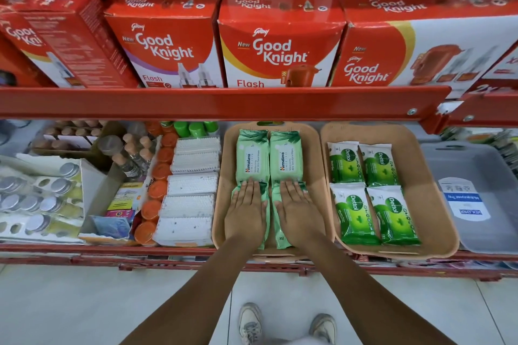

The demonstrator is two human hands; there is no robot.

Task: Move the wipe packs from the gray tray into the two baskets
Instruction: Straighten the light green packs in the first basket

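Both hands are lying flat, palms down and fingers spread out straight, inside the left basket: the left hand is pressing on the near-left pale green wipe pack, and the right hand is pressing on the near-right one. Neither hand is gripping anything. Beyond the fingertips, two more pale green packs are lying side by side at the far end of that basket. Just right of the left basket, the right basket is holding four bright green packs in two rows. Further right again, beside that second basket, the gray tray is sitting with only a label showing on its floor.
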